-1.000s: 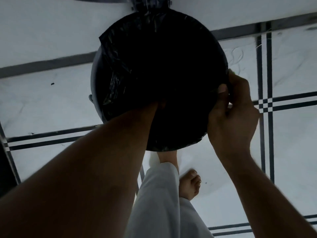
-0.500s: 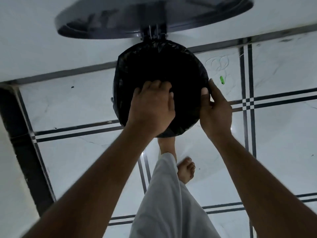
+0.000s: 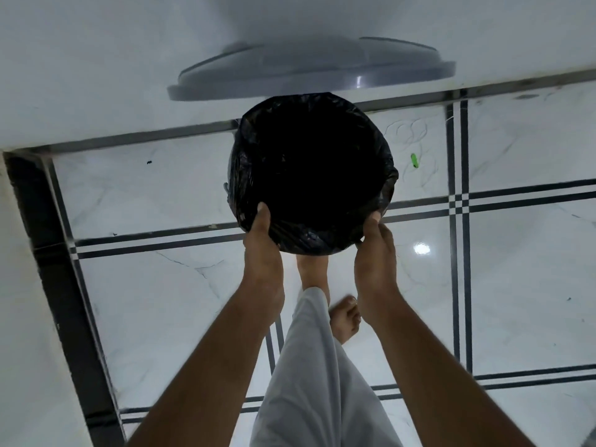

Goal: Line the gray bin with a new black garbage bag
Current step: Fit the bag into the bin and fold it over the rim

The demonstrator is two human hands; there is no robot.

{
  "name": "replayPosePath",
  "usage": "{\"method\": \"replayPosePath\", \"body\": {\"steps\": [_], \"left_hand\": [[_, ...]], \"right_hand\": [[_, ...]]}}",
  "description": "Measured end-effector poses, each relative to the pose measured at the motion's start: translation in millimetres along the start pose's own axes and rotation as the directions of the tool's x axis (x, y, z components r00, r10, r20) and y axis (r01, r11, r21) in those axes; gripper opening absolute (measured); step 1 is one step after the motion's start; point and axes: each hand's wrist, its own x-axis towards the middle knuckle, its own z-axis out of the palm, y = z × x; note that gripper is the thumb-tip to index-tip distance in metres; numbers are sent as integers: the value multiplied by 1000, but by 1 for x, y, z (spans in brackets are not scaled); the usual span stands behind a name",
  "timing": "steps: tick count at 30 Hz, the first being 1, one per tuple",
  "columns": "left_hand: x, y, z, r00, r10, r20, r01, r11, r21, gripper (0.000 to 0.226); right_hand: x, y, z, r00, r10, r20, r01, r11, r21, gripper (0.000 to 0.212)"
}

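Note:
The black garbage bag point(image 3: 309, 169) fills the round mouth of the gray bin, and its edge is folded down over the rim all around. Only a sliver of the gray bin's wall point(image 3: 226, 188) shows at the left. My left hand point(image 3: 263, 250) grips the bag-covered rim at the near left, thumb on top. My right hand point(image 3: 375, 250) grips the near right of the rim the same way. The fingers of both hands are hidden under the rim. The bin's gray lid point(image 3: 322, 75) stands open behind it, against the white wall.
The bin stands on a white tiled floor with dark double lines point(image 3: 458, 201), close to the wall's dark skirting point(image 3: 145, 140). A small green object point(image 3: 413, 160) lies on the floor to the right. My bare feet point(image 3: 345, 321) and pale trouser leg are just in front of the bin.
My left hand has come off the top of the bag's opening and now holds the near left rim. My right hand has slid from the right side to the near right rim. The view has pulled back.

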Motion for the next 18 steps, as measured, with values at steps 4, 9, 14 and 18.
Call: {"method": "replayPosePath", "body": {"steps": [4,9,14,18], "left_hand": [[25,3,-9,998,-56,-15,54,992,-115,65],[50,8,-21,970,-243,-20,238,962,-136,81],[56,21,-18,879,-6,-478,46,996,71,79],[32,13,-3,695,690,-200,-449,635,629,60]], "right_hand": [[16,4,4,998,7,55,-8,1000,16,30],[12,-14,-3,992,26,125,-17,997,-72,64],[19,-28,-15,982,-184,-44,165,948,-271,81],[28,-37,-10,815,-575,66,544,722,-426,85]]}}
